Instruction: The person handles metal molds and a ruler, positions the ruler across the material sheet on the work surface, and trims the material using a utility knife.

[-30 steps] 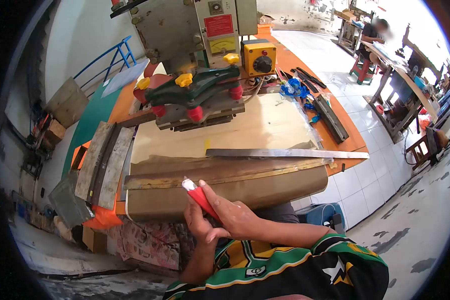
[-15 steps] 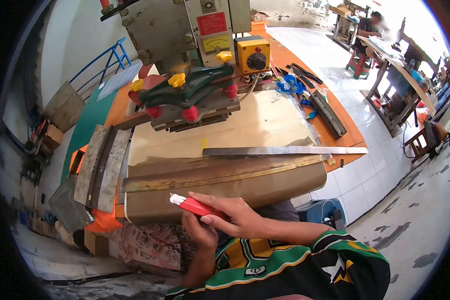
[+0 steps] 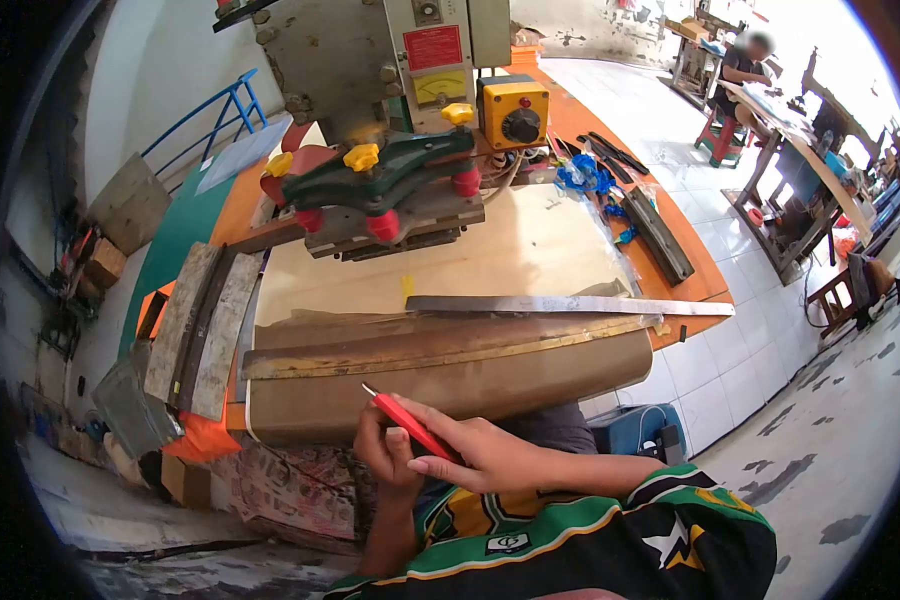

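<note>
A red cutter knife (image 3: 417,428) with a narrow metal tip is held in front of my body, tip pointing up and left. My right hand (image 3: 480,450) is closed around its handle, thumb along the near side. Curled fingers of my left hand (image 3: 388,458) press against the knife's front part from below and left; part of their contact is hidden. Just beyond the tip lies the brown sheet-covered padded edge (image 3: 470,385) of the worktable. A long metal ruler-like strip (image 3: 570,305) rests across the sheet.
A press machine with a green clamp head (image 3: 380,175) stands over the cream board (image 3: 530,235). A yellow control box (image 3: 513,112) sits behind. Wooden bars (image 3: 185,325) lie at left; a dark metal bar (image 3: 657,235) and blue plastic scraps (image 3: 585,175) at right. A person (image 3: 745,65) sits far right.
The cutter knife has turned in my hands, so its broad whitish end no longer shows and a thin metal tip does. Both hands have shifted slightly downward.
</note>
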Demonstrator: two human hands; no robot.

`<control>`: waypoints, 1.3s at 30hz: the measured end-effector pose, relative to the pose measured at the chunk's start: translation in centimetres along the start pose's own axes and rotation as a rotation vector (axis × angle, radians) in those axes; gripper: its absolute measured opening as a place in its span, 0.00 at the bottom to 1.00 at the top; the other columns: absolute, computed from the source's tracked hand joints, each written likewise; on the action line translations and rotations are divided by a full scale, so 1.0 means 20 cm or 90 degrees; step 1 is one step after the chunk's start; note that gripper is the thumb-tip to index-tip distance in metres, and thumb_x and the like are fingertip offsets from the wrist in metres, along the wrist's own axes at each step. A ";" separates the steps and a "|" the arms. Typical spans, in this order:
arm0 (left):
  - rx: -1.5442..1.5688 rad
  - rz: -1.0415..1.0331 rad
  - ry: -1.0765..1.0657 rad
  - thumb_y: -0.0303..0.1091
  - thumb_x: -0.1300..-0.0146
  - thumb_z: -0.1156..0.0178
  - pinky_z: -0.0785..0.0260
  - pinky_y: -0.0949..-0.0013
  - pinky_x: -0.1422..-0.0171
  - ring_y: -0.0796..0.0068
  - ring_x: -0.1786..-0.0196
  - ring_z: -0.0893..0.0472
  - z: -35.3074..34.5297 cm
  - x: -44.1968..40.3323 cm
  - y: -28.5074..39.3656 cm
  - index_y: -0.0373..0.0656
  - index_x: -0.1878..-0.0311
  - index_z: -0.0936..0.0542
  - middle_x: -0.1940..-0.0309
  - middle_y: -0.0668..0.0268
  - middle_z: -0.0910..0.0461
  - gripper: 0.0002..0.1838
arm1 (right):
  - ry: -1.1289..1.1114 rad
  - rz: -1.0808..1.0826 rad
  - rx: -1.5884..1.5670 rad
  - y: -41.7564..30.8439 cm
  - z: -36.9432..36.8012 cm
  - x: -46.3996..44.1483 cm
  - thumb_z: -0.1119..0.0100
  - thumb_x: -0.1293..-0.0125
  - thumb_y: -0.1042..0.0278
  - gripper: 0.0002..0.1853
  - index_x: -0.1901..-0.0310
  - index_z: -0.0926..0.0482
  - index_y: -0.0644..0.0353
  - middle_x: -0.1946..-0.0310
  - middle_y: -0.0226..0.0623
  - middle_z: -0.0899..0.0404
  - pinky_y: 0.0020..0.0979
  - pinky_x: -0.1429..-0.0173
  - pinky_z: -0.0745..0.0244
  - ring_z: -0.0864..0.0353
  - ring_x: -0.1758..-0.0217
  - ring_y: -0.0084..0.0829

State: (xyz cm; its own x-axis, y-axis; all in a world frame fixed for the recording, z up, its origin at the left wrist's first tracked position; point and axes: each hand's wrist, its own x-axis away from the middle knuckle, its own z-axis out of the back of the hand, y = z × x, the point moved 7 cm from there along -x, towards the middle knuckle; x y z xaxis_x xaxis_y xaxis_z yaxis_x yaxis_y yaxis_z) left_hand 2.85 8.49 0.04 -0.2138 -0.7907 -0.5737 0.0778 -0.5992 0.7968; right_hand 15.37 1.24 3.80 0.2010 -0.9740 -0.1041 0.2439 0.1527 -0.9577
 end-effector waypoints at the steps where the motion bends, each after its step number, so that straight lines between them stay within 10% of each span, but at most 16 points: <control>1: 0.000 0.000 0.005 0.59 0.23 0.52 0.29 0.67 0.61 0.70 0.65 0.21 0.00 0.01 0.00 0.33 0.54 0.24 0.65 0.58 0.21 0.31 | 0.032 0.045 0.040 0.01 0.00 0.00 0.46 0.21 0.52 0.35 0.20 0.46 0.58 0.54 0.60 0.18 0.47 0.49 0.21 0.14 0.52 0.56; 5: 0.075 0.021 0.070 0.51 0.23 0.45 0.31 0.70 0.60 0.75 0.66 0.26 0.08 0.07 -0.06 0.35 0.49 0.26 0.64 0.64 0.25 0.23 | 0.102 0.128 0.102 0.03 0.02 0.01 0.46 0.21 0.58 0.24 0.30 0.32 0.60 0.61 0.54 0.17 0.46 0.55 0.20 0.13 0.61 0.51; 8: 0.196 0.096 0.039 0.51 0.24 0.43 0.33 0.73 0.55 0.79 0.63 0.29 0.06 0.04 -0.08 0.36 0.46 0.28 0.60 0.67 0.28 0.24 | 0.039 -0.076 -0.120 0.10 0.02 0.02 0.52 0.17 0.60 0.12 0.51 0.29 0.62 0.72 0.36 0.19 0.31 0.70 0.25 0.18 0.75 0.28; 13: 0.308 0.140 -0.220 0.56 0.21 0.50 0.33 0.66 0.37 0.71 0.45 0.25 -0.13 0.00 0.04 0.34 0.42 0.25 0.46 0.60 0.25 0.29 | 0.065 -0.039 -0.230 0.11 0.01 0.01 0.56 0.15 0.58 0.13 0.49 0.34 0.61 0.77 0.34 0.24 0.29 0.73 0.29 0.22 0.78 0.26; 17: 0.356 0.136 -0.179 0.52 0.18 0.54 0.35 0.58 0.30 0.62 0.39 0.23 -0.13 0.02 0.04 0.33 0.43 0.23 0.42 0.51 0.23 0.27 | -0.019 -0.115 -0.136 0.18 -0.04 0.00 0.51 0.17 0.55 0.16 0.47 0.34 0.62 0.69 0.42 0.20 0.34 0.67 0.25 0.16 0.70 0.32; 19: 0.381 0.139 -0.146 0.50 0.18 0.55 0.31 0.57 0.33 0.60 0.41 0.21 -0.13 0.01 0.04 0.33 0.45 0.25 0.46 0.49 0.21 0.25 | 0.200 0.162 0.147 0.05 0.03 -0.01 0.45 0.20 0.57 0.16 0.47 0.30 0.63 0.65 0.43 0.21 0.34 0.64 0.23 0.16 0.66 0.38; 25: 0.367 0.228 -0.101 0.52 0.17 0.59 0.24 0.63 0.52 0.65 0.59 0.18 -0.09 0.02 0.01 0.36 0.46 0.29 0.61 0.56 0.21 0.24 | 0.302 0.085 0.163 0.07 0.18 0.03 0.35 0.27 0.56 0.19 0.49 0.27 0.64 0.64 0.45 0.23 0.44 0.58 0.24 0.19 0.61 0.48; 30: 0.290 0.261 -0.242 0.53 0.18 0.53 0.32 0.76 0.69 0.83 0.73 0.26 -0.22 0.11 0.02 0.35 0.31 0.27 0.71 0.70 0.23 0.30 | 0.338 0.105 0.084 0.04 0.21 0.02 0.33 0.27 0.62 0.15 0.50 0.25 0.62 0.69 0.32 0.21 0.23 0.67 0.27 0.22 0.73 0.19; 39: 0.242 0.296 -0.351 0.41 0.19 0.50 0.33 0.76 0.71 0.83 0.76 0.25 -0.30 0.10 0.08 0.34 0.43 0.22 0.75 0.70 0.22 0.18 | 0.368 0.011 -0.154 0.17 0.30 0.04 0.38 0.24 0.63 0.12 0.55 0.24 0.63 0.69 0.30 0.21 0.23 0.67 0.27 0.25 0.71 0.15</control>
State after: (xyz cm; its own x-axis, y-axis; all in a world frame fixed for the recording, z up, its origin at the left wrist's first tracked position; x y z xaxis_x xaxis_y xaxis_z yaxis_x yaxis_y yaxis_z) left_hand 8.36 5.17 -0.88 -0.6971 -0.7134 -0.0710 -0.0378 -0.0624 0.9973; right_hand 21.98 2.04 1.96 -0.3593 -0.9150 -0.1836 0.0102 0.1929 -0.9812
